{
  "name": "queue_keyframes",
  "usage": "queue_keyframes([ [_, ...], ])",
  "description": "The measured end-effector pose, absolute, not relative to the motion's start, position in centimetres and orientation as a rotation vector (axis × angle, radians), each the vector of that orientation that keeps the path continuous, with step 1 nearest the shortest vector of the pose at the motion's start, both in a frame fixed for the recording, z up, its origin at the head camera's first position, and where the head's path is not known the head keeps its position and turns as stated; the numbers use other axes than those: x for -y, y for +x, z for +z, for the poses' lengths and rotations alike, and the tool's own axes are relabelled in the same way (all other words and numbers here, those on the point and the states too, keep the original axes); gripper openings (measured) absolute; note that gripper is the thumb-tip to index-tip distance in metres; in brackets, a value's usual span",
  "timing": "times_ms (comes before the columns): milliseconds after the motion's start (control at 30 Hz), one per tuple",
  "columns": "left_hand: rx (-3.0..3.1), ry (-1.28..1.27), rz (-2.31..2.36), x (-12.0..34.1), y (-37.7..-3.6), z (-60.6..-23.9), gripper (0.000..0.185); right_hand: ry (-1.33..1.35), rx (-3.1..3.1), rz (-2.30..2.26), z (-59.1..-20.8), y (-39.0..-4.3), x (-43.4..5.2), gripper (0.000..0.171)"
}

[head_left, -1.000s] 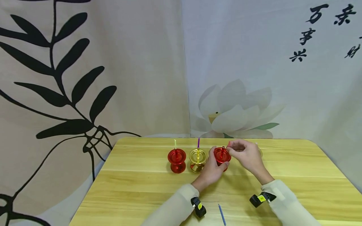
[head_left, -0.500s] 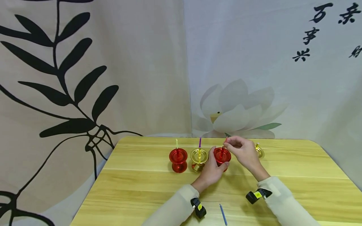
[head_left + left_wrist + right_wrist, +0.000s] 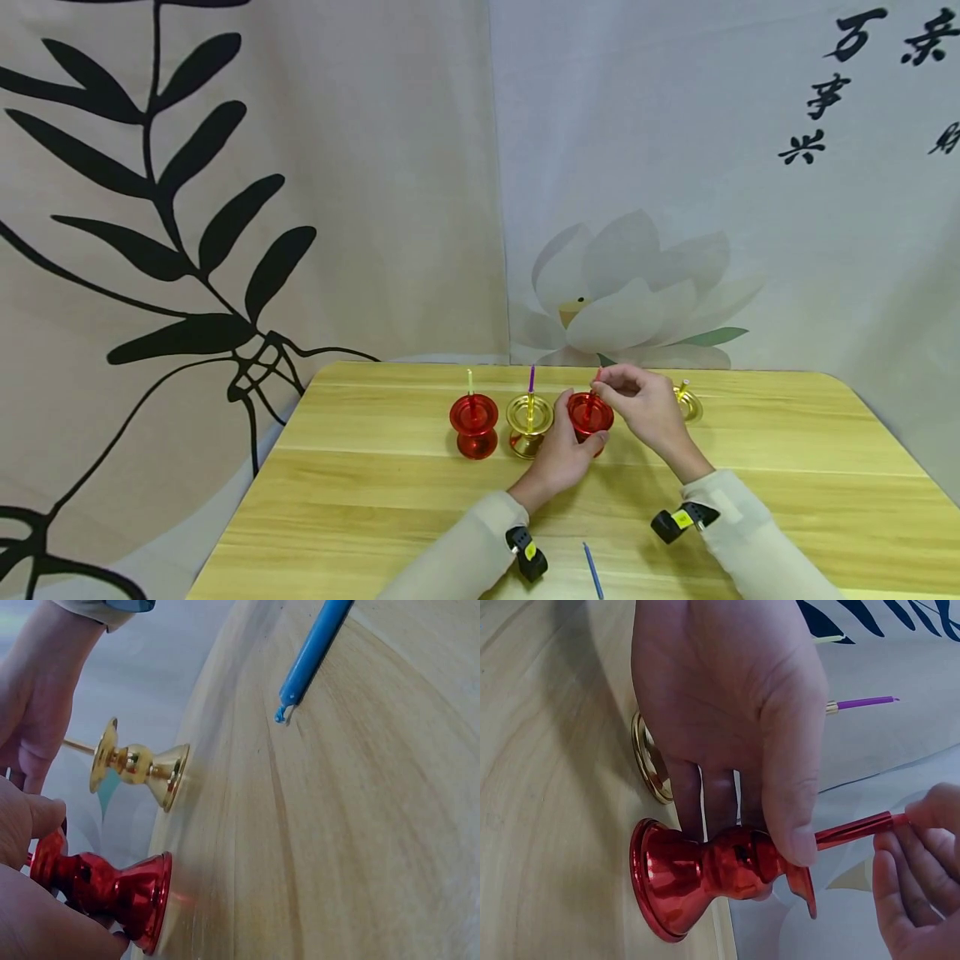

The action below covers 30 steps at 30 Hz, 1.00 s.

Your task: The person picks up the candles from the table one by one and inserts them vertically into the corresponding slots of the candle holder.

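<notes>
Blue candle nearest, lying alone on the table, wick end pointing away from the person. Next, 2 pale sleeves, each with a black wrist camera. Left hand holds the red holder round its stem, thumb on the near side, fingers behind; holder upright, base at the tabletop. Right hand pinches the pink candle between thumb and fingertips, right at the top of the red holder's tube; depth inside can't tell. Left of the left hand, just beside it: gold holder with purple candle upright. Further left: 2nd red holder, yellow candle upright. Right, partly behind right hand: 2nd gold holder, pale candle on it. Farthest: cloth backdrop, black leaf print, lotus, dark characters.
</notes>
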<state>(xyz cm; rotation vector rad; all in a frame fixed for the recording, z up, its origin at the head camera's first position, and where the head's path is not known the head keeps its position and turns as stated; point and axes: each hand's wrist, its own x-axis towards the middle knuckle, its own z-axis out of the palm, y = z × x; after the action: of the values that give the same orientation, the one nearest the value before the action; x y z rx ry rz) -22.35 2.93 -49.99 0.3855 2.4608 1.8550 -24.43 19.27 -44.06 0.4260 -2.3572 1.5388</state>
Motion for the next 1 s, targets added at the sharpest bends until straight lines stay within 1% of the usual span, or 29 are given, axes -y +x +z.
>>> queue_keyframes([
  [633, -2.434, 0.355, 1.863, -3.0, -22.2, -49.4, 0.084, 0.504, 2.317, 1.467, -44.6, -24.7, -19.3, 0.005],
  [1000, -2.435, 0.339, 1.872, -3.1, -22.0, -49.7, 0.087, 0.511, 2.305, 1.47, -45.2, -24.6, -19.4, 0.009],
])
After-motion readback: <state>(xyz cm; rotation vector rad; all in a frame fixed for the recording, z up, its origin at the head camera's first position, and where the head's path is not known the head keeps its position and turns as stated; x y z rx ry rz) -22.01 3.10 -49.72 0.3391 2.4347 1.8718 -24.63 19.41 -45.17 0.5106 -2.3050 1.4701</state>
